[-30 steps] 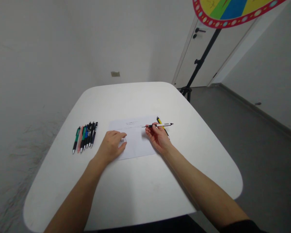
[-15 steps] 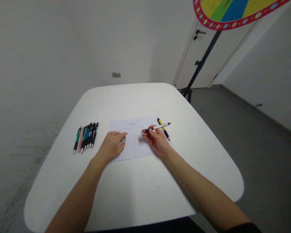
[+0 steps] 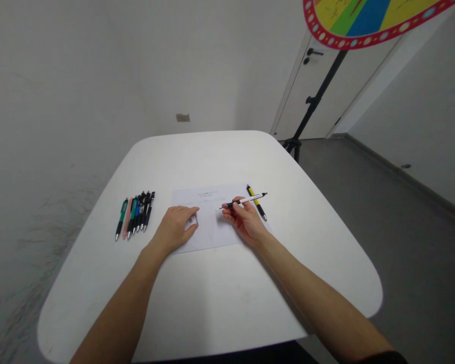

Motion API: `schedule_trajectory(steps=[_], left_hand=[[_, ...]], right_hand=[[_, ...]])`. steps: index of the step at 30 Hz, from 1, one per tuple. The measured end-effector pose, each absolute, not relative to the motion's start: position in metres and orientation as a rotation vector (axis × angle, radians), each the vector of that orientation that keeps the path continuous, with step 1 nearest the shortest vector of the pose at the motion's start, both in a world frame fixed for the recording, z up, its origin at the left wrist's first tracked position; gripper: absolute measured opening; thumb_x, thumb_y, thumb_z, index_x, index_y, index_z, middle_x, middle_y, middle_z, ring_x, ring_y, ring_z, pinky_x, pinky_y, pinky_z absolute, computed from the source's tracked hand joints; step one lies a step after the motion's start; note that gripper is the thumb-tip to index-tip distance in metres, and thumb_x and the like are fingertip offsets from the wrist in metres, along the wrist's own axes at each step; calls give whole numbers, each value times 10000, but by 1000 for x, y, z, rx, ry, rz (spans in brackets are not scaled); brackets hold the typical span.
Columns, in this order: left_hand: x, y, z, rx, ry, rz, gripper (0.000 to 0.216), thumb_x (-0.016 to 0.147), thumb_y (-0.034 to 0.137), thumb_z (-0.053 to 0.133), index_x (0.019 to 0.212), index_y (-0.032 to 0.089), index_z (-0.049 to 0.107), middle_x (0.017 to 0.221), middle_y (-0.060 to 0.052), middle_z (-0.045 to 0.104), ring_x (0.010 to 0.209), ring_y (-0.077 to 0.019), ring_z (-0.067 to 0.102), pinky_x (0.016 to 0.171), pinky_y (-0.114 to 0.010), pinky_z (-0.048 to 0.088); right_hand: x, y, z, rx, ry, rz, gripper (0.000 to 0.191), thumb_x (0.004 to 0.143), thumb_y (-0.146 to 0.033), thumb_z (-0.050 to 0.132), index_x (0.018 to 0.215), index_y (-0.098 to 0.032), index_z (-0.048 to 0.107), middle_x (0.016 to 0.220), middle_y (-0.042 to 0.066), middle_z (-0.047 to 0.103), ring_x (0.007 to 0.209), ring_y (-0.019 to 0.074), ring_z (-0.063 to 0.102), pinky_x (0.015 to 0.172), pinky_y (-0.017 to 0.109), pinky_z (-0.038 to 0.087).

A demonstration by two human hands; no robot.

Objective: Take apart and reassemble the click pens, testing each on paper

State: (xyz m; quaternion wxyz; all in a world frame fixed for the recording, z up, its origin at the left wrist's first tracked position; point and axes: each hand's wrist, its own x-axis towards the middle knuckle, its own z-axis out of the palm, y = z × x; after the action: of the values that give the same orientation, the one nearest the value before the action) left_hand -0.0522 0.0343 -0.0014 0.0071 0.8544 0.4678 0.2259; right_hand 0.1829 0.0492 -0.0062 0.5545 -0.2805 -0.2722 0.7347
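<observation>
A white sheet of paper [image 3: 212,222] with faint print lies on the white table [image 3: 212,303]. My left hand [image 3: 174,228] rests palm down on the sheet's left part, fingers loosely curled and flat on it. My right hand [image 3: 244,222] pinches a white and black pen [image 3: 242,201], held nearly level just above the sheet's right part, tip pointing left. A yellow and black pen [image 3: 255,201] lies on the table right behind that hand.
A row of several pens [image 3: 135,213], green, pink, blue and black, lies side by side at the table's left. Behind the table's far right stands a colourful wheel [image 3: 367,20] on a black stand [image 3: 311,106], before a white door.
My right hand has drawn the white and black pen slightly left and tilted its tip down toward the sheet. My left hand has stayed on the paper.
</observation>
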Motion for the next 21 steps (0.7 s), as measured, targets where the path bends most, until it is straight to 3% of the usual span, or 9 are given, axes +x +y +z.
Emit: schedule_trajectory(steps=[6, 13, 21], left_hand=[[-43, 27, 8, 2686, 1437, 925, 312, 819, 307, 646, 1103, 182, 612, 1025, -97, 701, 976, -254, 631, 882, -421, 475], [-13, 19, 14, 2661, 1268, 1100, 230, 907, 265, 552, 1123, 219, 614, 1048, -72, 716, 970, -205, 642, 857, -375, 484], [-11, 18, 14, 2681, 1221, 1265, 176, 919, 154, 497, 905, 193, 668, 832, -37, 726, 794, -156, 638, 769, -315, 485]], right_hand=[[180, 44, 0, -670, -656, 1762, 270, 738, -237, 781, 886, -217, 557, 839, 25, 752, 679, 113, 709, 660, 216, 596], [175, 39, 3, -640, -679, 1830, 302, 715, -237, 803, 894, -204, 562, 822, 25, 754, 663, 108, 710, 658, 194, 592], [173, 37, 1, -633, -707, 1853, 328, 702, -248, 814, 903, -195, 560, 835, 42, 758, 681, 123, 719, 657, 208, 595]])
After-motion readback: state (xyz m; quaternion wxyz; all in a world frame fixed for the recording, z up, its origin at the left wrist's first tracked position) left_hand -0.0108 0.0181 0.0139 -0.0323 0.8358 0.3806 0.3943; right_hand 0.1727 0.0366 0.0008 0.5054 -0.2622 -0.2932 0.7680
